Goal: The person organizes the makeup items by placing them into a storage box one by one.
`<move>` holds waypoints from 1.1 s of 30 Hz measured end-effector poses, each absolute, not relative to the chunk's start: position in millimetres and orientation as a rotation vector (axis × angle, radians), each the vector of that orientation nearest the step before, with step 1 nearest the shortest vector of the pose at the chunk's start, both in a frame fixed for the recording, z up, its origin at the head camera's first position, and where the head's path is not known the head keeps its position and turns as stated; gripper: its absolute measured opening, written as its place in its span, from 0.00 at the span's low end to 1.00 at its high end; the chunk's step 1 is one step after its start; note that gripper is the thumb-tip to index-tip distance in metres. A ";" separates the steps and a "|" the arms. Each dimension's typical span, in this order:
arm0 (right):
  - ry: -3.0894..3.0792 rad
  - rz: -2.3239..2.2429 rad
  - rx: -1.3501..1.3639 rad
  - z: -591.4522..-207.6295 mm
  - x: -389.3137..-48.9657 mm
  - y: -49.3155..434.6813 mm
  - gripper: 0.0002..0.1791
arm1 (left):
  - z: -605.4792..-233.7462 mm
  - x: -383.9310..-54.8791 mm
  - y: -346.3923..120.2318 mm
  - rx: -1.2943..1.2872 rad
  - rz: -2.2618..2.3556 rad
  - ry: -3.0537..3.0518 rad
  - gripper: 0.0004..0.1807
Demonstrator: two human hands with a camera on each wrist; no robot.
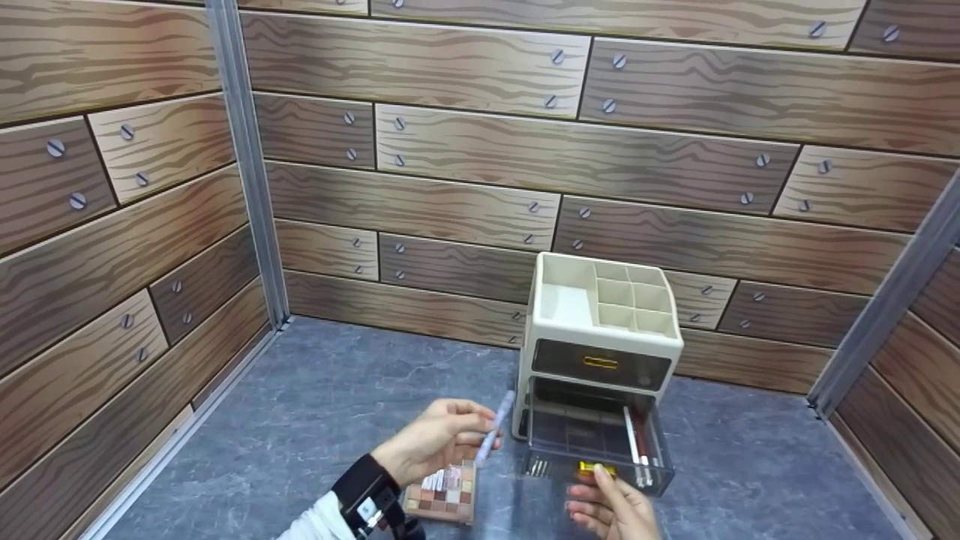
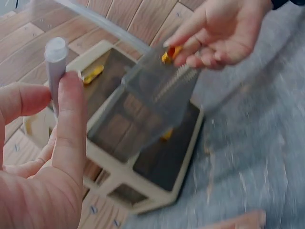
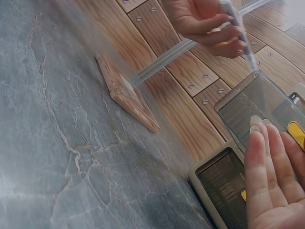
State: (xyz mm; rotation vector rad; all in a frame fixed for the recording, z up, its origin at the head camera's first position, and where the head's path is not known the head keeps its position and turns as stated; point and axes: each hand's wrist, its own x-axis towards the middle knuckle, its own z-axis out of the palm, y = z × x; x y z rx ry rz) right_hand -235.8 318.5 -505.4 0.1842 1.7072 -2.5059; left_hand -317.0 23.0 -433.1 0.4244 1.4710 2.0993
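Observation:
In the head view my left hand pinches a slim pale-lavender pen-like stick between thumb and fingers, above the table. Its clear rounded end shows in the left wrist view, but its exact kind is unclear. My right hand is at the front of the pulled-out clear drawer, its thumb and index finger pinching the gold handle. The other fingers extend below it. Inside the drawer, several slender sticks lie along the right side. The drawer belongs to a cream organizer.
An eyeshadow palette lies on the grey marbled table, below my left hand. The organizer's top has several cream compartments, and a closed dark drawer sits above the pulled-out one. Wood-patterned walls surround the table.

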 end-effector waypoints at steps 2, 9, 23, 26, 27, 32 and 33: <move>1.708 -2.509 0.188 -505.0 -235.5 317.9 0.18 | -429.6 -317.1 30.9 0.439 2.101 1.464 0.10; 1.703 -2.514 0.254 -504.8 -236.0 315.9 0.18 | -423.3 -317.8 56.2 0.430 2.088 1.503 0.12; 1.756 -2.481 0.310 -505.5 -236.8 314.4 0.19 | -409.4 -325.6 98.6 0.422 2.056 1.609 0.08; 1.737 -2.488 0.314 -505.3 -236.8 313.7 0.19 | -408.8 -327.6 102.9 0.415 2.038 1.631 0.07; 1.730 -2.490 0.311 -505.1 -236.8 313.7 0.19 | -408.1 -328.4 104.2 0.412 2.024 1.642 0.07; 1.710 -2.501 0.311 -503.7 -236.0 315.6 0.18 | -398.6 -335.6 114.1 0.416 1.896 1.728 0.06; 1.713 -2.503 0.314 -503.4 -235.9 316.1 0.18 | -395.7 -337.4 117.1 0.424 1.864 1.753 0.05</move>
